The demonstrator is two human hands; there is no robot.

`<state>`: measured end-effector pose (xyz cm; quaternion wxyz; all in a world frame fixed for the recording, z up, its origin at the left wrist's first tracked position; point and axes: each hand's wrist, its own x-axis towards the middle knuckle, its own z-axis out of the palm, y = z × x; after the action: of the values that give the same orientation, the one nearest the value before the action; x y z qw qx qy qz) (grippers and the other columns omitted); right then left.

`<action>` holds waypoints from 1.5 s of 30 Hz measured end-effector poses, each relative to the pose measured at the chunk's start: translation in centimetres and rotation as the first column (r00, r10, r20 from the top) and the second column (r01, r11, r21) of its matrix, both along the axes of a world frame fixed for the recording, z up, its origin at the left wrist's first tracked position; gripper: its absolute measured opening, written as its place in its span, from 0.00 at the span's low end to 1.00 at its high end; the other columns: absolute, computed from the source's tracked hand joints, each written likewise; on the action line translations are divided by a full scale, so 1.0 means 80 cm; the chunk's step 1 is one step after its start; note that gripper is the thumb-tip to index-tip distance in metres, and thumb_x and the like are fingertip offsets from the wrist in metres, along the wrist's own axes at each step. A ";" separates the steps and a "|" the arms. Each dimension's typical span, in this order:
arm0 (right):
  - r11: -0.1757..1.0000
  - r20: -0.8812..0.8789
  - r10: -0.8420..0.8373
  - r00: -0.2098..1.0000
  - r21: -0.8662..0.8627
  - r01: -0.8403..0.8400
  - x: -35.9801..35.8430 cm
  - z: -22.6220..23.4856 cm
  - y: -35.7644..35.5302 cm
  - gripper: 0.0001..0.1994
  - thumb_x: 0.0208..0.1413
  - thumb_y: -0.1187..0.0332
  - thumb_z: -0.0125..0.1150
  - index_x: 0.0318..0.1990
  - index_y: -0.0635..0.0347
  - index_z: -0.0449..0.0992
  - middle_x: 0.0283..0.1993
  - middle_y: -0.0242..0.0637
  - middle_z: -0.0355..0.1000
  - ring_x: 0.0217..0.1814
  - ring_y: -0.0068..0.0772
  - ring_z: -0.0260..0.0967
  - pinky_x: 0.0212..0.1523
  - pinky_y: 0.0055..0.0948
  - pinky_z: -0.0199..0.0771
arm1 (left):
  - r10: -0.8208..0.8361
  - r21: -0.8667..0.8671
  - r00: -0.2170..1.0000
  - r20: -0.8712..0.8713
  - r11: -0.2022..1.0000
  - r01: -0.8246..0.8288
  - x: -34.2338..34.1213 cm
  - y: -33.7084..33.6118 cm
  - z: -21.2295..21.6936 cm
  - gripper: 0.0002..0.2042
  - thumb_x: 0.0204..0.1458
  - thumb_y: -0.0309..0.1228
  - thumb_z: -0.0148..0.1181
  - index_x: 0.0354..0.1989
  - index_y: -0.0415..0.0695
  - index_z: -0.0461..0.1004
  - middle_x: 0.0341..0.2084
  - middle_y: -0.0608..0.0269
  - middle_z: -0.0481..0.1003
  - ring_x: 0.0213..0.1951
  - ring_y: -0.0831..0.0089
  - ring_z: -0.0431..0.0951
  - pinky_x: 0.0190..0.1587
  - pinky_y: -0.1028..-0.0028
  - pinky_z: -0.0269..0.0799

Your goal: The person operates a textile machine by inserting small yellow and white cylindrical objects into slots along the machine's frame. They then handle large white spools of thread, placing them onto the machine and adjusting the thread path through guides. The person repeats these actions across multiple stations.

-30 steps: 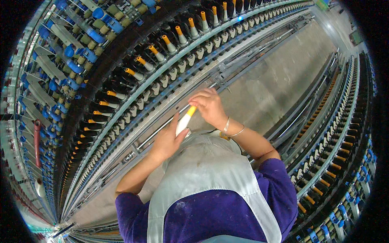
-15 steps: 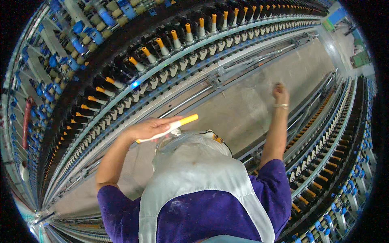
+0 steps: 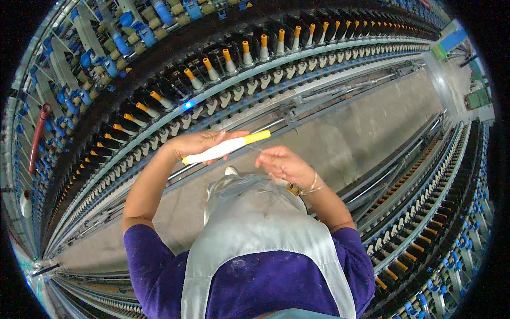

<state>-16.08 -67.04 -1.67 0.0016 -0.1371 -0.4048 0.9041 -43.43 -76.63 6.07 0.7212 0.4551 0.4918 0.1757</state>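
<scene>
A bobbin (image 3: 229, 147) of white yarn on a yellow tube lies slanted across my left hand (image 3: 197, 145), which grips it with the thumb on top and fingers beneath. The bobbin's bare yellow end points right and away from me. Just right of that end is my right hand (image 3: 288, 166), its fingers pinched together. A faint thread (image 3: 256, 147) seems to run between the bobbin and these fingertips. Both hands are above my grey-white apron (image 3: 255, 220), in front of my body. Orange-brown tube ends (image 3: 292, 189) show at the apron's right side, partly behind my right wrist.
Along the far left side curves a spinning frame with a row of orange-topped bobbins (image 3: 246, 55) behind a pale rail (image 3: 234, 78). A blue light (image 3: 188, 105) glows on that rail. A second frame (image 3: 409, 255) stands on my right. Concrete floor (image 3: 361, 127) runs between them.
My right hand has come in from far right to beside the bobbin's yellow end. My left hand has raised the bobbin slightly away from me. The view has shifted a little.
</scene>
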 end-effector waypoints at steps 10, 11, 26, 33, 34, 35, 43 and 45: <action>0.155 0.047 -0.986 0.159 0.606 0.780 0.263 -0.118 0.286 0.12 0.60 0.69 0.50 0.48 0.64 0.72 0.36 0.32 0.67 0.33 0.24 0.62 0.34 0.21 0.65 | 0.169 -0.104 0.978 0.120 0.982 -0.157 -0.029 -0.066 0.001 0.40 0.53 0.69 0.31 0.70 0.59 0.50 0.28 0.68 0.72 0.21 0.83 0.68 0.23 0.83 0.67; 0.108 0.008 -0.992 0.129 0.608 0.786 0.263 -0.122 0.279 0.13 0.61 0.66 0.50 0.47 0.64 0.73 0.39 0.34 0.69 0.39 0.25 0.63 0.39 0.22 0.66 | 0.149 -0.095 0.986 0.079 0.985 -0.141 -0.029 -0.066 0.004 0.41 0.51 0.70 0.29 0.70 0.61 0.50 0.28 0.68 0.73 0.21 0.82 0.68 0.24 0.82 0.68; -0.165 0.063 -0.978 -0.197 0.339 0.926 0.264 -0.086 0.251 0.20 0.59 0.64 0.44 0.47 0.77 0.72 0.49 0.48 0.73 0.46 0.44 0.73 0.46 0.46 0.73 | 0.131 -0.028 0.986 0.099 0.991 -0.129 -0.045 -0.067 -0.001 0.41 0.51 0.71 0.28 0.69 0.62 0.53 0.26 0.68 0.73 0.20 0.81 0.69 0.22 0.83 0.68; 0.971 -0.080 0.198 0.977 0.151 -0.184 -0.052 -0.027 -0.022 0.17 0.57 0.65 0.60 0.52 0.63 0.73 0.45 0.39 0.75 0.45 0.32 0.72 0.45 0.30 0.72 | 0.291 -0.045 0.956 0.019 0.956 -0.290 -0.034 -0.026 -0.035 0.28 0.60 0.56 0.41 0.61 0.52 0.64 0.25 0.64 0.73 0.22 0.80 0.73 0.22 0.80 0.72; 0.828 0.043 0.078 0.996 0.553 -0.089 -0.060 -0.002 -0.031 0.16 0.57 0.65 0.60 0.50 0.62 0.74 0.43 0.38 0.75 0.43 0.32 0.73 0.43 0.30 0.73 | 0.359 -0.044 0.933 -0.030 0.932 -0.360 -0.030 -0.026 -0.042 0.25 0.61 0.53 0.45 0.58 0.48 0.66 0.25 0.64 0.73 0.22 0.80 0.74 0.23 0.80 0.72; 0.541 0.063 -0.018 0.998 0.840 -0.043 -0.063 0.022 -0.033 0.14 0.57 0.65 0.61 0.48 0.61 0.75 0.40 0.38 0.75 0.41 0.32 0.73 0.40 0.30 0.73 | 0.455 -0.028 0.883 -0.113 0.887 -0.460 -0.023 -0.026 -0.051 0.23 0.61 0.49 0.49 0.55 0.44 0.69 0.24 0.63 0.73 0.23 0.79 0.75 0.23 0.80 0.73; 0.913 -0.187 -0.387 0.903 0.062 0.404 -0.049 0.044 0.021 0.09 0.56 0.64 0.61 0.39 0.58 0.76 0.35 0.33 0.73 0.34 0.24 0.70 0.30 0.25 0.71 | 0.670 -0.314 0.599 0.437 0.738 -0.597 0.038 -0.050 -0.100 0.18 0.46 0.25 0.64 0.46 0.37 0.68 0.29 0.61 0.72 0.24 0.75 0.73 0.27 0.78 0.71; 0.894 0.210 -0.392 0.896 0.318 0.317 -0.057 0.021 0.012 0.12 0.55 0.62 0.63 0.41 0.60 0.75 0.36 0.34 0.73 0.36 0.23 0.69 0.31 0.23 0.70 | 0.713 -0.230 0.514 0.476 0.666 -0.710 0.035 -0.046 -0.093 0.20 0.47 0.26 0.65 0.49 0.38 0.68 0.29 0.61 0.72 0.23 0.77 0.73 0.27 0.79 0.70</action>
<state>-20.61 -66.07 0.05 0.1321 -0.3287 -0.4908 0.7960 -40.60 -80.28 -1.40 0.6924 0.1443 0.4163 0.5713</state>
